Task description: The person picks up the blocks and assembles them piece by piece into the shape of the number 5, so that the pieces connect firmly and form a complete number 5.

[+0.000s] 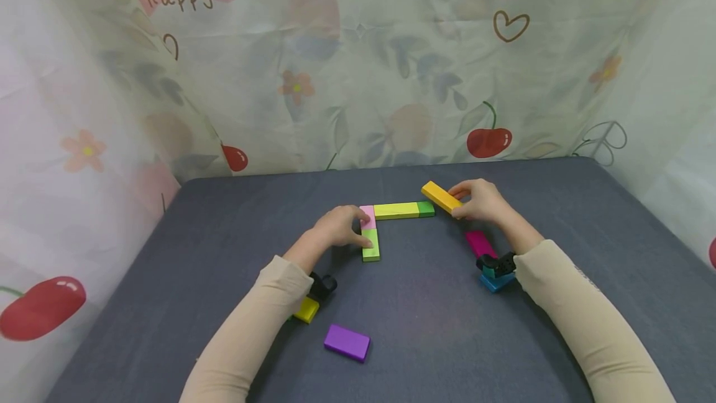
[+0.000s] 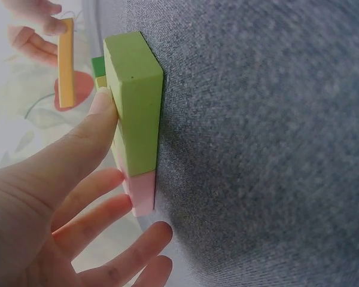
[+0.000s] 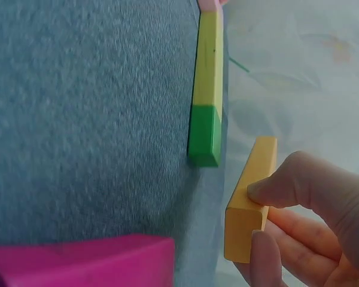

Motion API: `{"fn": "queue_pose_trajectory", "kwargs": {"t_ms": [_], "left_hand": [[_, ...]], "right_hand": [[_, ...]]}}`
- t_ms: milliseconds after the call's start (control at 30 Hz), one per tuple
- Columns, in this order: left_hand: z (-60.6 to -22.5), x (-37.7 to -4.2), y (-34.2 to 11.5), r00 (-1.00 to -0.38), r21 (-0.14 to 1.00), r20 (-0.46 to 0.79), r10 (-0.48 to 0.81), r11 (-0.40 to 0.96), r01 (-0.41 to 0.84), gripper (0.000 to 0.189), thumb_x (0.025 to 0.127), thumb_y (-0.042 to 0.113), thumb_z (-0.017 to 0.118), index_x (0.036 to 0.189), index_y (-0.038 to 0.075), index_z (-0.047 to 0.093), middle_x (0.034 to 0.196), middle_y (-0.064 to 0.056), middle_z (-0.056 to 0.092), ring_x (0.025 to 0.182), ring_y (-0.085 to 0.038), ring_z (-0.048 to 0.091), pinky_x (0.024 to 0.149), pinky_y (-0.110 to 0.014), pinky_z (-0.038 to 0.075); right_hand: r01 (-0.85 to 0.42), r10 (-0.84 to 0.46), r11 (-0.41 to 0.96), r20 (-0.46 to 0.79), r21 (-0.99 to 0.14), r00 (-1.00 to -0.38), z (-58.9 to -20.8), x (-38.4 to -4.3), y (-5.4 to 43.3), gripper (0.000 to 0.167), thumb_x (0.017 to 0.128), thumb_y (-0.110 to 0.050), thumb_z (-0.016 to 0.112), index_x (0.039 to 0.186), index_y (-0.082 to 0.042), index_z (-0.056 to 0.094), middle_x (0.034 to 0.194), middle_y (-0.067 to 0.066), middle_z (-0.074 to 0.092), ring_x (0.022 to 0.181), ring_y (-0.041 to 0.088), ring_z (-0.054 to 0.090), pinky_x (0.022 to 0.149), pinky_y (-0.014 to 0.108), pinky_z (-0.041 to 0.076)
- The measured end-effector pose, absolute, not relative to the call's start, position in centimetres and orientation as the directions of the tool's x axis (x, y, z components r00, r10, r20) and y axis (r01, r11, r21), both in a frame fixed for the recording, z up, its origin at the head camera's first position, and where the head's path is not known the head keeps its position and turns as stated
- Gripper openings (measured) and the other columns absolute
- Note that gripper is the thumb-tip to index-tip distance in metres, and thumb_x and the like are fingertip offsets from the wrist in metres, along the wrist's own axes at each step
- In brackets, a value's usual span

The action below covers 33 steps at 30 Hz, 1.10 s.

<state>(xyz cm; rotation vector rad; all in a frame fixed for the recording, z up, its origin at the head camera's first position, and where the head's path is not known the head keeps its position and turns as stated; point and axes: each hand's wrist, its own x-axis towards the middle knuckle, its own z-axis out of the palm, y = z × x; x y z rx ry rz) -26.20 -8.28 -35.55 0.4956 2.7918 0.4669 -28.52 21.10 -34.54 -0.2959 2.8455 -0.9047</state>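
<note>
In the head view my right hand (image 1: 480, 199) pinches an orange-yellow block (image 1: 442, 198) by one end between thumb and fingers. That block (image 3: 251, 197) is held in the air beside the row in the right wrist view. My left hand (image 1: 339, 227) lies over the near corner of the row, its thumb on the light green block (image 2: 134, 107) and two fingertips at the pink block (image 2: 142, 191), the other fingers spread. From the pink block a long yellow block (image 1: 396, 211) runs right, ending at a dark green block (image 1: 426, 209).
A magenta block (image 1: 480, 244) and a blue block (image 1: 495, 282) lie under the right wrist, partly covered by its camera. A purple block (image 1: 347, 342) lies at the front, a yellow block (image 1: 306, 310) beside the left sleeve. Behind the dark table (image 1: 425, 303) hangs a printed curtain (image 1: 358, 79).
</note>
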Motion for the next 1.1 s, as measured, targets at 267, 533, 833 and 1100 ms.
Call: {"fn": "queue_pose_trajectory", "kwargs": {"t_ms": [267,533,833,1100], "left_hand": [[-35.6,-26.2,-8.3,-0.907,0.355,-0.192,0.375,0.888,0.292,0.057,0.076,0.033,0.077,0.126,0.014,0.060,0.135,-0.004,0.055,0.129,-0.023,0.047,0.108,-0.040,0.037],[-35.6,-26.2,-8.2,-0.905,0.349,-0.196,0.378,0.889,0.295,0.057,0.076,0.032,0.077,0.127,0.014,0.059,0.135,-0.005,0.055,0.129,-0.023,0.047,0.108,-0.040,0.037],[-35.5,-26.2,-8.1,-0.905,0.344,-0.217,0.367,0.896,0.281,0.058,0.077,0.033,0.076,0.128,0.014,0.058,0.135,-0.005,0.055,0.127,-0.023,0.048,0.108,-0.041,0.037],[-35.5,-26.1,-8.0,-0.908,0.354,-0.214,0.359,0.895,0.271,0.058,0.077,0.032,0.076,0.128,0.014,0.058,0.136,-0.005,0.054,0.128,-0.023,0.047,0.109,-0.041,0.036]], "right_hand": [[-0.219,-0.295,0.788,-0.041,-0.575,-0.954,-34.6,-28.0,20.3,0.046,0.075,-0.008,0.067,0.119,0.002,0.060,0.114,0.026,0.062,0.078,0.021,0.063,0.065,0.027,0.053],[-0.309,-0.376,0.749,0.009,-0.586,-0.926,-35.0,-27.6,19.7,0.041,0.075,-0.006,0.066,0.115,0.001,0.062,0.110,0.022,0.064,0.085,0.027,0.064,0.077,0.038,0.055],[-0.336,-0.438,0.738,-0.036,-0.585,-0.898,-34.8,-27.2,19.1,0.043,0.077,-0.007,0.068,0.118,0.001,0.060,0.114,0.022,0.063,0.090,0.030,0.064,0.081,0.039,0.054],[-0.390,-0.508,0.712,-0.045,-0.584,-0.860,-35.3,-27.3,18.8,0.042,0.077,-0.006,0.067,0.117,0.001,0.061,0.115,0.021,0.063,0.094,0.031,0.064,0.083,0.041,0.054]]}}
